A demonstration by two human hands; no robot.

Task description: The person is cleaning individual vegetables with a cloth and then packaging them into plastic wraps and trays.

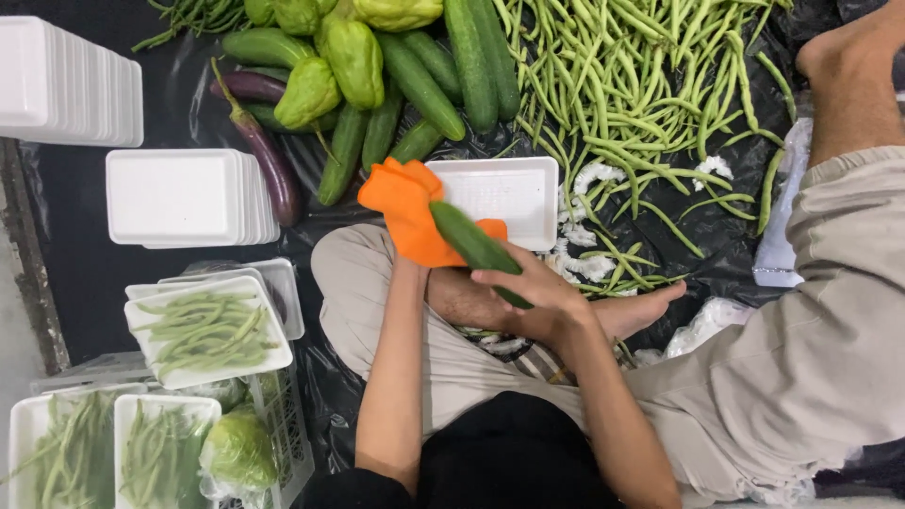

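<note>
I saw a dark green cucumber point(476, 247), smooth and slightly glossy, lying slantwise over my lap, its upper end pressed into an orange cloth point(410, 212). My right hand point(533, 297) was clasped around its lower half, fingers curled over the top. My left hand point(407, 221) was hidden inside the cloth, which wrapped around the cucumber's upper end, so I took it as gripping cloth against cucumber. Just beyond the hands an empty white foam tray point(504, 193) rested on the black plastic sheet point(85, 254) covering the floor. Beyond it lay more cucumbers point(419, 85) and loose green beans point(622, 85). To my left stood stacked trays point(179, 196) and filled bean trays point(209, 330); little free room remained around my knees.
</note>
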